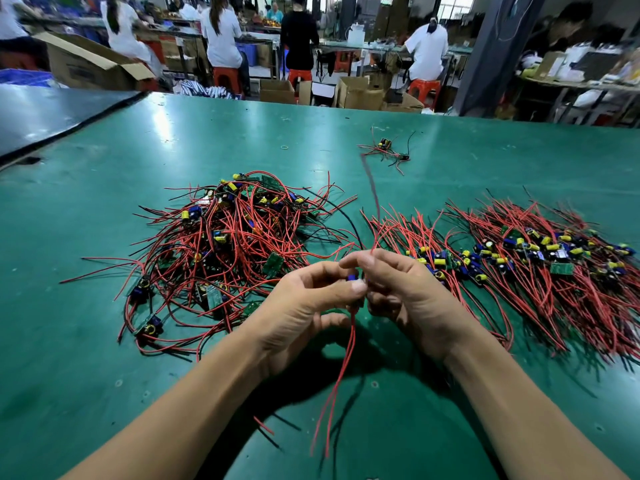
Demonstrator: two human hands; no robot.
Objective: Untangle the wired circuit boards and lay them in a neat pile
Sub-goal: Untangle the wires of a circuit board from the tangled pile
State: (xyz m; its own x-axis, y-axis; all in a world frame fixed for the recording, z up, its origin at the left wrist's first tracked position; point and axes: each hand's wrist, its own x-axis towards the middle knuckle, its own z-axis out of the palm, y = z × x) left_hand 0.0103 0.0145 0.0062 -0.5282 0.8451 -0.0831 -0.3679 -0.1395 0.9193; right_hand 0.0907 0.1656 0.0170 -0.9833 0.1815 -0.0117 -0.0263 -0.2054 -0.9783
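Our hands are together near the middle of the worktop (104, 375), both clamped on one board (354, 279). The left hand (304, 306) pinches it between thumb and forefinger, and the right hand (412, 299) curls its fingers round the other side. Little of the board shows beyond a blue part between the fingertips. Two red wires (341, 368) hang from it toward us, clear of everything else, and another rises from it, blurred, toward the far side. We judge this board to be free of the tangle, or nearly so, and ready to be laid down.

To the right lies the pile (540, 268), with boards in a rough line across it and their wires fanned out near and far. It runs from just beside the right hand to the right edge of the view. To the left lies the tangle (225, 247), a heap of boards and looped red and black wires. It looks about as big as the pile, so we reckon the job is roughly half done. A small stray bunch (384, 150) sits far off, apart from both, and it too needs sorting.
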